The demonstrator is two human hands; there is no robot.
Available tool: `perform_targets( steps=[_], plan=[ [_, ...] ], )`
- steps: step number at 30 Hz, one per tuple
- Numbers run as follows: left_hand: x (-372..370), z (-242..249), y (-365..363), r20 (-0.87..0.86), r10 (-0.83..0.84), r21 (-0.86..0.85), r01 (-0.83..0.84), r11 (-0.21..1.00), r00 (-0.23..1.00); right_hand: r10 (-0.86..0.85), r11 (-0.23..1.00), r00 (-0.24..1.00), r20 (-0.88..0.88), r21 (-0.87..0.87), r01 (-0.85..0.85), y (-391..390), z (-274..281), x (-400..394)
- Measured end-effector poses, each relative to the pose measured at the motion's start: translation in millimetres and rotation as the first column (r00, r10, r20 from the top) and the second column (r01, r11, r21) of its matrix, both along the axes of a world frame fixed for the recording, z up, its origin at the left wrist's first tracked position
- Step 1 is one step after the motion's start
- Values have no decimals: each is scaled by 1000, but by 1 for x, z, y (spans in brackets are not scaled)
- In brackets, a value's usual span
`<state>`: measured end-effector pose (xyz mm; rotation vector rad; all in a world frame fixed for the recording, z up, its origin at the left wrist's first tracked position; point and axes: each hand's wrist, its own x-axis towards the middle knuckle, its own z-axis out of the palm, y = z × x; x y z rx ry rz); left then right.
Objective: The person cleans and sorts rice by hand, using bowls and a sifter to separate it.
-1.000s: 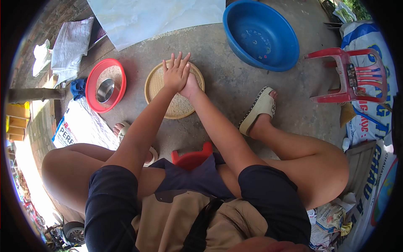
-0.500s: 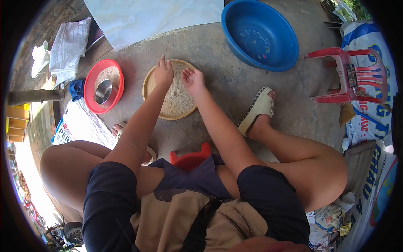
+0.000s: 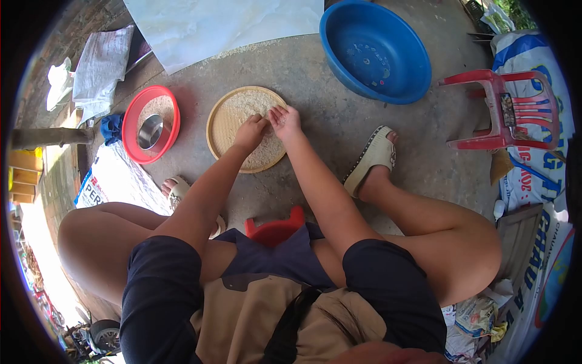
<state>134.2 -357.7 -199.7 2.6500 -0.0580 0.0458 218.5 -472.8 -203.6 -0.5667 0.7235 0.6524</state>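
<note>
A round woven bamboo tray (image 3: 222, 126) lies on the concrete floor in front of me, with pale rice grains (image 3: 247, 102) scattered over it. My right hand (image 3: 285, 123) is above the tray's right edge, palm up and fingers half curled, with what look like rice grains in it. Just left of it, my left hand (image 3: 251, 131) is over the tray, back upward. Its fingertips are pinched together close to the right hand's fingers; anything between them is too small to make out.
Left of the tray stands a red basin (image 3: 173, 128) holding grain and a metal bowl (image 3: 150, 131). A blue basin (image 3: 397, 70) is at the upper right, near a red plastic chair (image 3: 500, 77). A pale sheet (image 3: 224, 30) lies beyond the tray. Between my legs is a red stool (image 3: 273, 232).
My left hand has come down and right, from raised with fingers extended to a pinch beside my right hand. The right hand has shifted slightly right and down.
</note>
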Motion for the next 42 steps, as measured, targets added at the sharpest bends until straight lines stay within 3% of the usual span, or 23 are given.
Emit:
perform_targets(
  steps=[2,4,5,6,7,8,9,11,13,17,19,23,26,27,30,31,33,34,35,37,38,40,42],
  plan=[
    [4,-7,6,1,30,-73,-30,997,1000,12,1000,1000,7,-6,-12,-1,-1,-1],
    [9,-7,10,-174,229,-412,-282,866,958,24,1000,1000,13,-13,-24,-4,-2,-2],
    [11,-6,13,-173,230,-412,-283,866,958,21,1000,1000,11,-12,-21,-5,-2,-3],
    [13,-1,17,-380,252,-694,-454,559,890,18,1000,1000,9,-10,-18,-6,-3,-3],
    [15,5,19,-565,173,-796,-588,141,807,20,1000,1000,11,-8,-19,-6,-4,-4],
    [18,-1,30,-603,42,-795,-595,-115,797,24,999,1000,19,-30,-23,-6,-5,-4],
    [15,2,38,-600,44,-797,-593,-116,799,28,998,999,27,-53,-27,-5,-5,-4],
    [12,5,50,-370,-311,-639,-483,-599,876,24,999,999,27,-49,-23,-4,-6,-6],
    [12,37,46,-395,-285,-624,-483,-614,874,20,999,999,27,-43,-19,-3,-5,-6],
    [28,66,40,-231,-336,-583,-407,-704,913,49,999,998,48,17,-49,2,0,-11],
    [42,93,31,-33,-371,-627,-309,-715,928,69,996,996,51,45,-72,4,3,-12],
    [63,140,13,-34,-310,-743,-232,-628,950,184,977,981,65,95,-189,15,14,-17],
    [71,149,9,-329,-242,-883,-388,-264,913,236,959,969,72,143,-244,21,26,-20],
    [70,148,5,-327,-240,-883,-386,-266,914,252,949,965,70,175,-261,23,30,-20],
    [66,129,-5,-394,143,-847,-419,327,908,225,948,972,72,212,-236,24,56,-24],
    [63,125,-10,-395,143,-847,-419,326,908,225,949,972,71,212,-236,26,43,-19],
    [55,117,-19,-389,146,-774,-409,484,910,73,863,961,266,466,-195,33,11,-10],
    [54,115,-20,-431,142,-714,-433,551,891,63,881,892,447,396,-260,37,3,-12],
    [53,114,-20,-434,142,-712,-435,551,890,62,881,894,444,397,-258,37,-5,-10],
    [50,112,-20,-183,239,-587,-301,752,954,95,923,938,335,324,-209,31,3,-3],
    [51,111,-18,-184,239,-586,-301,752,954,107,940,955,278,284,-188,28,7,0],
    [53,100,-10,66,232,-428,-182,885,970,124,967,979,163,200,-155,24,22,5],
    [48,91,-7,111,319,-383,-256,888,941,125,985,988,89,105,-134,22,40,2]
  ],
)
